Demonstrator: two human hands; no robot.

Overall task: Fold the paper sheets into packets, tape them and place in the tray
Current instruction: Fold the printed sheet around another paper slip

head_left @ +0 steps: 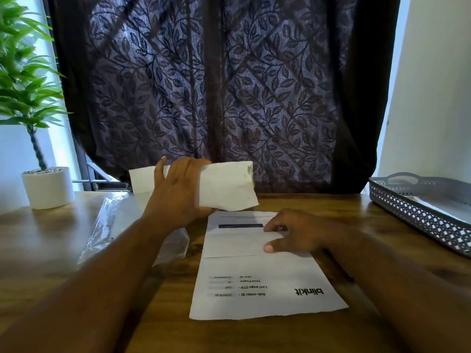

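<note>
A printed white paper sheet [257, 284] lies flat on the wooden table [63, 250], its text upside down to me. My right hand [293, 233] rests on the sheet's far end, fingers bent, fingertips and thumb touching the paper. My left hand [178, 189] holds a folded white paper packet [226, 184] raised above the table's far side, fingers wrapped over its left half. A grey perforated tray [420, 212] stands at the right edge of the table.
A clear plastic sleeve [107, 225] lies on the table to the left of the sheet, under my left forearm. A potted green plant in a white pot [48, 187] stands at the far left. A dark leaf-patterned curtain [216, 85] hangs behind the table.
</note>
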